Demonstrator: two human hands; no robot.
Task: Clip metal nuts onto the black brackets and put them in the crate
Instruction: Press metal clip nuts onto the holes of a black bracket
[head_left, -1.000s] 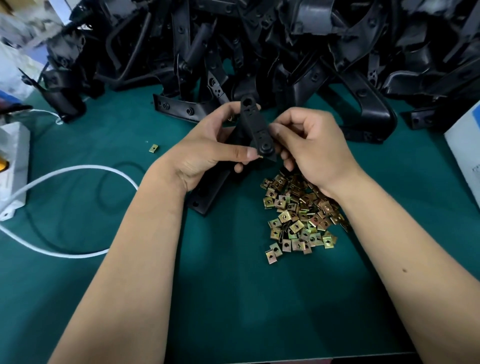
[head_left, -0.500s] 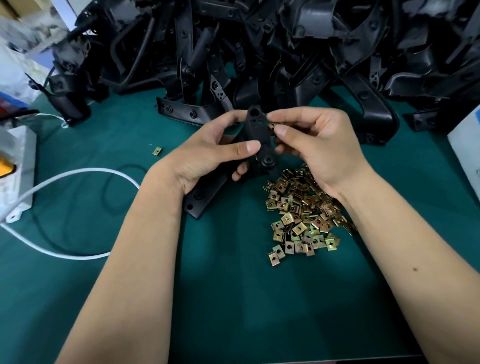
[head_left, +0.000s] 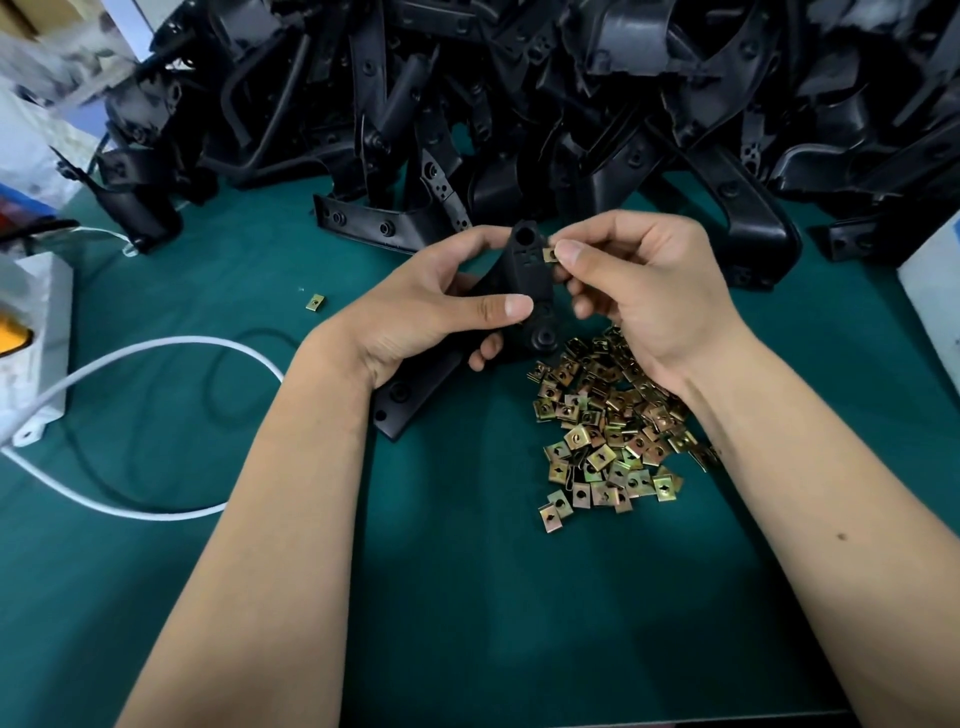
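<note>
Both bare forearms reach in from the near edge and meet above the green mat (head_left: 467, 597). The left hand (head_left: 426, 317) grips a black bracket (head_left: 524, 291), thumb laid across its face and fingers curled behind, so the part stands tilted above the mat with its lower end near the wrist. The right hand (head_left: 644, 291) pinches a single metal nut (head_left: 549, 254) between thumb and forefinger, holding it against the bracket's right edge near the top (whether it is already seated on the edge cannot be told).

The bracket is matte black, with a round hole at its upper end, small square cut-outs below that, and a round boss lower down.

Under the right wrist lies a loose heap of nuts (head_left: 608, 441), brassy square clips with centre holes. One stray nut (head_left: 315, 302) sits apart to the left. A white cable (head_left: 156, 348) loops across the mat toward a white box (head_left: 36, 343) at the left edge. Farther back, a big pile of black brackets (head_left: 519, 104) fills the far side.
</note>
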